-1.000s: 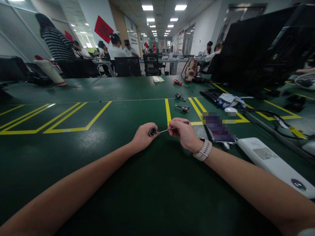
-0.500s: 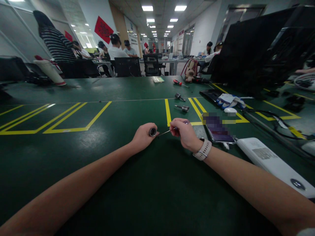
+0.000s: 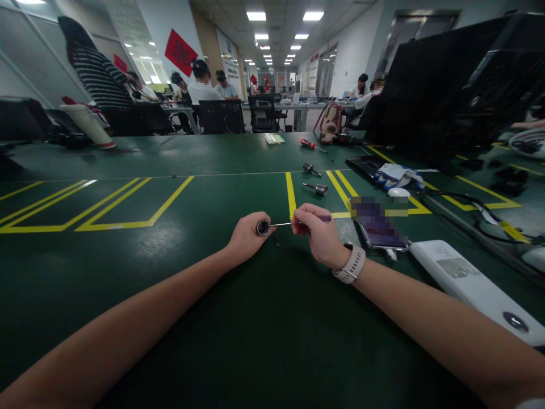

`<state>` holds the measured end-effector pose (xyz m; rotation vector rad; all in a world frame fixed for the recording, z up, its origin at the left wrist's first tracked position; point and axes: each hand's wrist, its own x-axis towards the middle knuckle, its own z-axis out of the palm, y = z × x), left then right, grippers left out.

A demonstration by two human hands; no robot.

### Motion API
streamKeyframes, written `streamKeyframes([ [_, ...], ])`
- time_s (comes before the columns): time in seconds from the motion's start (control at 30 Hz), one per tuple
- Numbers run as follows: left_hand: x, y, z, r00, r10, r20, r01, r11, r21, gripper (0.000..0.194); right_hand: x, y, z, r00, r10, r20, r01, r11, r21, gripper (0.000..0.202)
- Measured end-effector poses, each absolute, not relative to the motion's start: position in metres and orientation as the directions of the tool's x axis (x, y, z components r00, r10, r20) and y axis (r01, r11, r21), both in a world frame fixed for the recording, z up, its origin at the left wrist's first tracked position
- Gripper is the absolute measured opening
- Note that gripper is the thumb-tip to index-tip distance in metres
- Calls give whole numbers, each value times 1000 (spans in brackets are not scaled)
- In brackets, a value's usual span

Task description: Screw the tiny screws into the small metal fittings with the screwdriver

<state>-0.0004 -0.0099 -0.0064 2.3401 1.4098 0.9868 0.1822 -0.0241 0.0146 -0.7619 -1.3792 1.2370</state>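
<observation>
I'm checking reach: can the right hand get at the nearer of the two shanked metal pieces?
Probably yes: the nearer metal piece lies just beyond the right hand, with nothing visible between. But that hand holds a thin-shafted tool, which may need putting down first.

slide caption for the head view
Left hand holding a round metal part, right hand a thin tool pointed toward it, over a green table.

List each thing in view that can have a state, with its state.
Left hand: closed around metal cylinder
Metal cylinder: open end facing camera
Right hand: gripping thin tool
Thin tool: shaft roughly level
Watch strap: fastened
Phone: face up
Red screwdriver: lying flat
Metal bits: lying down
Glove: crumpled
Ceiling lights: lit
</observation>
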Motion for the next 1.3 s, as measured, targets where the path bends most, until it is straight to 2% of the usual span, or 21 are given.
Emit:
streamKeyframes([
  [0.17,0,-11,-5,258,832,491,666,-522,533,15,177,-35,16,-278,881,382,2,399,-917,22],
  [0.37,-1,-10,-6,252,818,517,634,-543,550,13,173,-42,13,-312,837,450,54,488,-871,18],
  [0.7,-1,-13,-5,295,815,498,609,-562,560,11,177,-39,13,-409,823,395,-89,395,-915,15],
  [1.0,-1,-15,-2,332,812,480,619,-572,539,12,176,-38,15,-384,860,336,-60,340,-939,21],
  [1.3,0,-13,-3,362,784,504,621,-606,497,15,176,-40,15,-267,867,421,8,439,-898,23],
])
